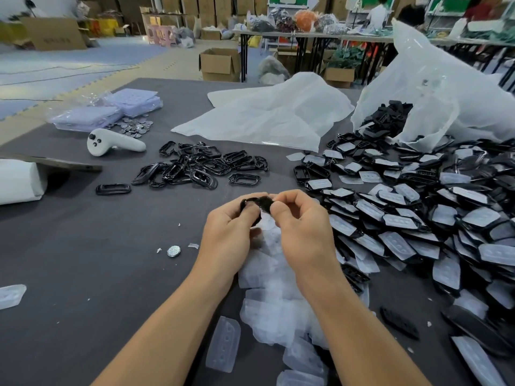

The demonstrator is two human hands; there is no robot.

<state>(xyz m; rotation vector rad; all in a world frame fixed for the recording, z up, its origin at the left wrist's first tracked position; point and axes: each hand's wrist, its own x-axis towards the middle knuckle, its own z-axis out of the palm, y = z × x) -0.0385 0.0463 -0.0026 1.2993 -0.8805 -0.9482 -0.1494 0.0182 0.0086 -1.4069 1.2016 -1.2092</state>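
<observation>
Grey worktop (83,246) is carrying one white controller (111,142) and one loose coin cell (173,251); one white bag (446,87) is spilling black shells (390,115). Left grip (230,229) and right grip (302,227) are pinching one black frame (257,205) mid-worktop.

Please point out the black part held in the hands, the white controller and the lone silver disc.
black part (262,203): head view, its exposed upper edge.
white controller (124,142): head view, its handle.
silver disc (173,251): head view, its centre.
</observation>
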